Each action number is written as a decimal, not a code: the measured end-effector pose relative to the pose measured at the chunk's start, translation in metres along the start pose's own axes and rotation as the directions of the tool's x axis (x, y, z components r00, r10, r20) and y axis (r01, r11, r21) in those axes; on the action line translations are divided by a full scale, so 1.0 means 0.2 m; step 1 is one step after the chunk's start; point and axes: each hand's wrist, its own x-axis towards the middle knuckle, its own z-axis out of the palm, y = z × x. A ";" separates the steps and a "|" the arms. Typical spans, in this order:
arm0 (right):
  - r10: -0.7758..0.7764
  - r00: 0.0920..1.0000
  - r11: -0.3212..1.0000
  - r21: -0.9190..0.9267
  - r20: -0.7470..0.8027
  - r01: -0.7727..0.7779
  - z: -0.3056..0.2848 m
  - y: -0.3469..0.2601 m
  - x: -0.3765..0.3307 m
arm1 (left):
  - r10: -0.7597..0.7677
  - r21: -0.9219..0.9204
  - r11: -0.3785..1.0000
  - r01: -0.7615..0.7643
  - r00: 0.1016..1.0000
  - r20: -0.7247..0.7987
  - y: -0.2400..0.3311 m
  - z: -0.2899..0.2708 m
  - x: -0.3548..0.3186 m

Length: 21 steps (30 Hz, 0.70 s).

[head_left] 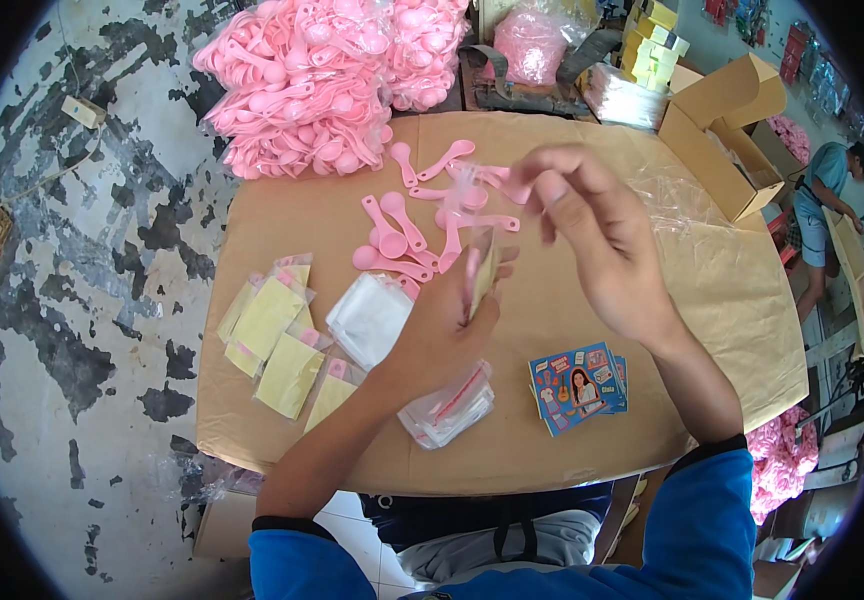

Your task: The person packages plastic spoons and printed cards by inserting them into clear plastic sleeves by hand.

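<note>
My left hand (452, 318) is closed around a small clear plastic packet (485, 275) with a yellow card and something pink inside. To its right, my right hand (597, 235) is raised, its fingers loosely curled and apart, slightly blurred; nothing shows plainly in it. Beyond both hands lie several loose pink scoops (402, 222). A stack of clear plastic bags (370, 318) sits beside my left wrist, and more clear bags (449, 408) lie under that forearm. Filled packets with yellow cards (270, 320) are piled on the left. Blue printed cards (574, 388) are stacked near my right forearm.
Large bags of pink scoops (302, 85) stand at the table's far left. An open cardboard box (722, 135) rests at the far right, near yellow bundles (655, 45). Brown paper covers the table (512, 460). A person (832, 190) is in the right background.
</note>
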 end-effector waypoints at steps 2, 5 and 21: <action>-0.026 0.999 0.997 -0.065 0.033 0.028 -0.02 0.04 0.00 | 0.095 -0.156 0.983 -0.101 0.994 -0.045 -0.03 -0.01 -0.01; 0.149 0.972 0.988 -0.058 0.180 -0.141 -0.11 0.00 0.02 | 0.235 -0.328 0.929 -0.171 0.958 0.166 -0.02 -0.03 -0.03; -0.042 0.874 0.813 -0.491 0.484 0.312 -0.17 0.01 0.03 | 0.047 -0.448 0.894 -0.008 0.996 0.077 0.01 -0.06 -0.02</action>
